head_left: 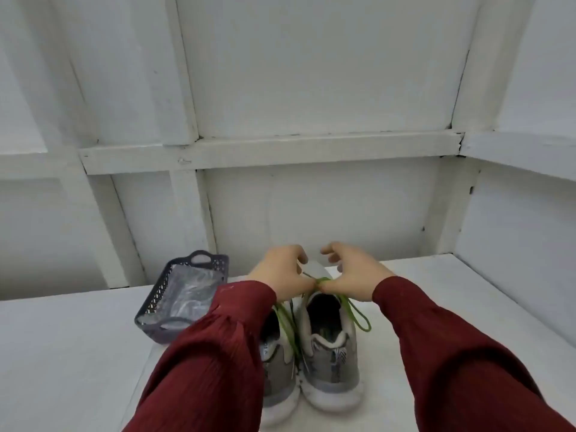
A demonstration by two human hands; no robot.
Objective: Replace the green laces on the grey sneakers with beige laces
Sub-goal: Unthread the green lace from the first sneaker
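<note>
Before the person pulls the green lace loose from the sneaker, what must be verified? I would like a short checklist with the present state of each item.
1. Grip: the left hand and right hand both pinch the green lace above the right sneaker: ok.
2. Knot undone: the hands hide it: cannot tell.
3. Steadiness: it and the left sneaker stand flat, side by side on the table: ok.
4. Beige laces ready: the basket shows only clear plastic wrap: cannot tell.
</note>
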